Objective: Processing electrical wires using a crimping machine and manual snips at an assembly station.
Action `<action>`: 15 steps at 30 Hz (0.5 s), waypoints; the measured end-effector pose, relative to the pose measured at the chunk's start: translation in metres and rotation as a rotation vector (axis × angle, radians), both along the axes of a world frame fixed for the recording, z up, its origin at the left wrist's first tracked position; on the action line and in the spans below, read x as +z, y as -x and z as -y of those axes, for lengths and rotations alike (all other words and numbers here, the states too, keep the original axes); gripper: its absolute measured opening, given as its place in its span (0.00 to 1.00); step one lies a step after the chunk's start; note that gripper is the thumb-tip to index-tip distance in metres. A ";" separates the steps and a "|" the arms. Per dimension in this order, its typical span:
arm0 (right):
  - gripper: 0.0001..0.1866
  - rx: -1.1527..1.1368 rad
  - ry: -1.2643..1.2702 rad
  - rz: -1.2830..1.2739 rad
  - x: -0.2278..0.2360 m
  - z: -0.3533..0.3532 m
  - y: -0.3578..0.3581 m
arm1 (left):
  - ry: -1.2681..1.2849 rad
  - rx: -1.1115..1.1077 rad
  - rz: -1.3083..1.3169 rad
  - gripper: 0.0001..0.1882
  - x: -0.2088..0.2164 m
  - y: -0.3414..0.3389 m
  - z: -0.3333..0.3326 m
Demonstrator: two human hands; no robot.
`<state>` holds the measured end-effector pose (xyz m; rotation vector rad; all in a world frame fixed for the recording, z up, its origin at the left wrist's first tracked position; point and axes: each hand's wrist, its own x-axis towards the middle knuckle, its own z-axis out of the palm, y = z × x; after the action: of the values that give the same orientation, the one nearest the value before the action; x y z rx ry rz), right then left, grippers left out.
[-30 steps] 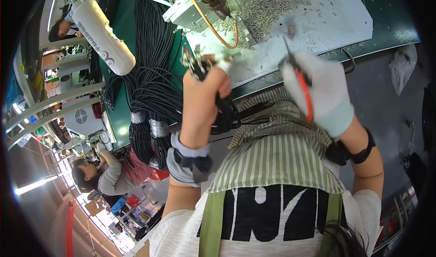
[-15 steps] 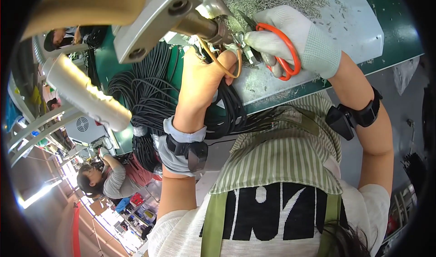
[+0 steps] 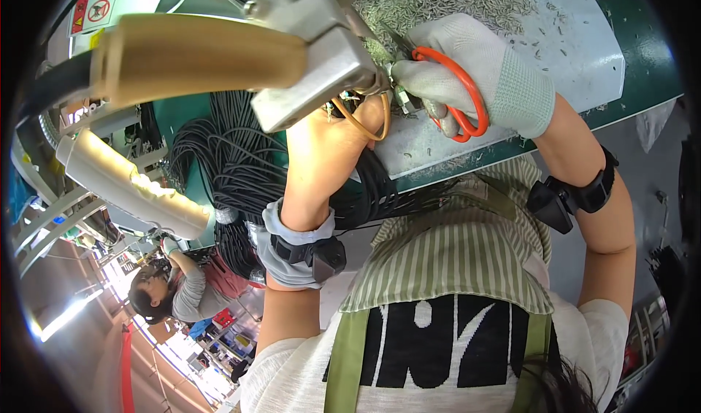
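My right hand [image 3: 464, 73], in a white glove, is closed around orange-handled scissors [image 3: 467, 84], the dark blades pointing up and left. Its thumb and forefinger meet beside a small metal piece [image 3: 404, 100] at the machine. My bare left hand [image 3: 328, 146] is closed under the grey metal machine head [image 3: 314, 70], which covers several of its fingers. A tan loop [image 3: 371, 132] curves across its fingertips. What those fingers grip is hidden. Black cables [image 3: 374, 168] hang just below this hand.
Loose small metal pieces [image 3: 467, 4] lie heaped on a white board [image 3: 584, 48] on the green table. A thick tan handle [image 3: 204, 55] reaches in from the left. Coiled black cables [image 3: 234, 150] and a lit lamp [image 3: 131, 183] are at left. Another person [image 3: 190, 289] sits beyond.
The tan handle and metal machine head have swung down and rightward, covering more of my left hand. Both hands stay nearly in place, and the scissors remain in my right hand.
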<state>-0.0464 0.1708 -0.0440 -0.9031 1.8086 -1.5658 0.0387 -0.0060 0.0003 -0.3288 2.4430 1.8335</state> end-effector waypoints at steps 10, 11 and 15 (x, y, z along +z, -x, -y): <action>0.13 0.037 0.033 -0.168 -0.006 -0.001 0.004 | -0.068 -0.010 0.011 0.02 -0.001 0.003 0.001; 0.12 0.007 0.003 -0.051 0.000 0.000 0.003 | -0.063 -0.035 0.013 0.03 -0.003 0.004 0.003; 0.09 -0.028 -0.015 0.126 0.013 0.001 0.003 | -0.211 -0.088 0.051 0.05 -0.015 0.004 0.017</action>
<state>-0.0495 0.1695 -0.0306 -0.7580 1.7493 -1.5871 0.0350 -0.0234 -0.0148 -0.2458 2.1690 1.9941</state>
